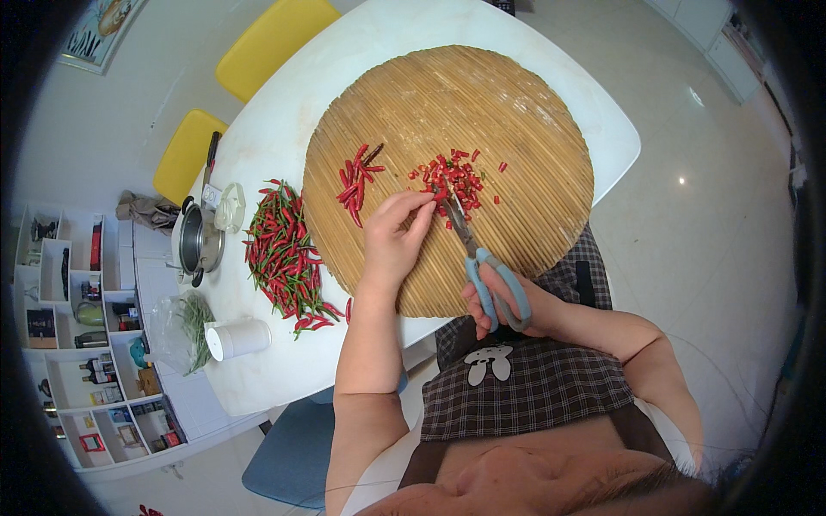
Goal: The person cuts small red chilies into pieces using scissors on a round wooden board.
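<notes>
My left hand [398, 232] pinches a red chili pepper [440, 193] over a round slatted bamboo board [529, 226]. The blue-grey handles of a pair of scissors [466, 238] are in my right hand [493, 300]. Their blades point away from me and meet the pepper beside my left fingertips; how far apart the blades are is hard to tell. Around and beyond the tips lie cut red chili pieces [470, 184]. Several whole chilies without green stems [352, 180] rest on the board's left part. A large heap of stemmed red chilies [274, 245] sits left of the board.
The board lies on a white table [290, 129]. At the table's left are a metal pot [210, 242], a knife [211, 155], a white cylindrical container [239, 340] and a plastic bag of green stems [193, 326]. Yellow chairs [271, 45] flank the far left edge; a blue chair [290, 451] is near me.
</notes>
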Demonstrator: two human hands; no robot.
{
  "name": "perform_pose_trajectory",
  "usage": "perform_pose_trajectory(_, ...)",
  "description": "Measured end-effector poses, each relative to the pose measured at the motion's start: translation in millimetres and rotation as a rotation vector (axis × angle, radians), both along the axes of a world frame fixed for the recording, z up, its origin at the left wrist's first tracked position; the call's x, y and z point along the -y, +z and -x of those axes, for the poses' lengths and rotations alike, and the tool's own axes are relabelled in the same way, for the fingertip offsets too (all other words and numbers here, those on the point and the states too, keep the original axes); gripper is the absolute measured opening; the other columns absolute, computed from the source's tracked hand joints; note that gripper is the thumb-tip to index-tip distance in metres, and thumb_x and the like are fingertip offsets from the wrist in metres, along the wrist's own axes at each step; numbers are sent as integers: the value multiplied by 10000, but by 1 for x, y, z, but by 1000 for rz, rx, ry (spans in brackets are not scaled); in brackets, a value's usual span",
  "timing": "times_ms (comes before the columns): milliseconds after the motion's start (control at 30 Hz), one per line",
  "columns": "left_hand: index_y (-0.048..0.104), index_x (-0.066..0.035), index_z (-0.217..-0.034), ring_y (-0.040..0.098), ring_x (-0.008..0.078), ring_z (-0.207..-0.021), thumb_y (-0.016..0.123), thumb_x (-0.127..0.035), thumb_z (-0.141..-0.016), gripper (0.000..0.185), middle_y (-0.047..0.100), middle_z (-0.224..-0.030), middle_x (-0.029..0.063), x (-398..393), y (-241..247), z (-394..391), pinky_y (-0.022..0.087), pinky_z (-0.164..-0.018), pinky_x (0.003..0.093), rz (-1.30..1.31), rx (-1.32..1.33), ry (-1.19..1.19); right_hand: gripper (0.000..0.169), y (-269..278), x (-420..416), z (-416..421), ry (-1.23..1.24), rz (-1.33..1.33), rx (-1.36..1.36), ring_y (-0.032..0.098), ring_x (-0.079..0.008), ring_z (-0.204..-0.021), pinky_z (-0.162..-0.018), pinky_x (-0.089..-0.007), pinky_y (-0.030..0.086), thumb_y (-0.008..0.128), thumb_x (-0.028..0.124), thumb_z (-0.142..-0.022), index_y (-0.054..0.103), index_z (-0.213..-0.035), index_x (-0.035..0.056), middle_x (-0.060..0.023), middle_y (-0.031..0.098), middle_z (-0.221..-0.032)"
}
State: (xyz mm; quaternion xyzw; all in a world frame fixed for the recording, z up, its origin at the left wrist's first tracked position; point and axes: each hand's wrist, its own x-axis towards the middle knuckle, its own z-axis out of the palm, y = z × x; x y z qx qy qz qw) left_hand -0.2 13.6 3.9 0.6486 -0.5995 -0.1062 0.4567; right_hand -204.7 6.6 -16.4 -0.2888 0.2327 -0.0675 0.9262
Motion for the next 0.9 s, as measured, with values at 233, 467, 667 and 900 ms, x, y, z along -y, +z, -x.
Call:
perform_pose_trajectory(233, 657, 2, -870, 618, 184, -712, 679, -32, -770, 108, 640, -819, 104, 0, -4, 4, 490, -626, 262, -17, -5, -64, 521, -1, 0, 1, 58, 37, -7, 459, -116, -577, -539, -283, 444, 324, 497, -948, 458, -1011, -2, -40, 478, -709)
perform_pose_trajectory(467, 659, 5, -861, 609, 146, -714, 689, -33, -766, 107, 647, -796, 83, -1, -2, 6, 476, -638, 241, -122, -79, -12, 498, 1, 3, 4, 57, 27, -40, 450, -110, -532, -503, -288, 441, 380, 488, -936, 473, -975, 0, -17, 468, -655)
perform_pose_trajectory(667, 665, 8, -865, 596, 106, -713, 685, -32, -774, 102, 651, -800, 60, 0, -8, 1, 471, -640, 221, -77, -144, 39, 525, 1, 1, 2, 45, 61, -35, 484, -120, -569, -531, -285, 464, 329, 498, -947, 459, -1003, -8, -48, 485, -684)
perform_pose_trajectory(900, 667, 6, -864, 597, 105, -714, 682, -37, -778, 97, 650, -804, 63, -2, -4, 4, 472, -642, 219, -116, -176, 39, 514, 2, 2, 1, 63, 76, -14, 478, -120, -561, -528, -287, 465, 326, 487, -951, 454, -1003, -8, -44, 480, -686)
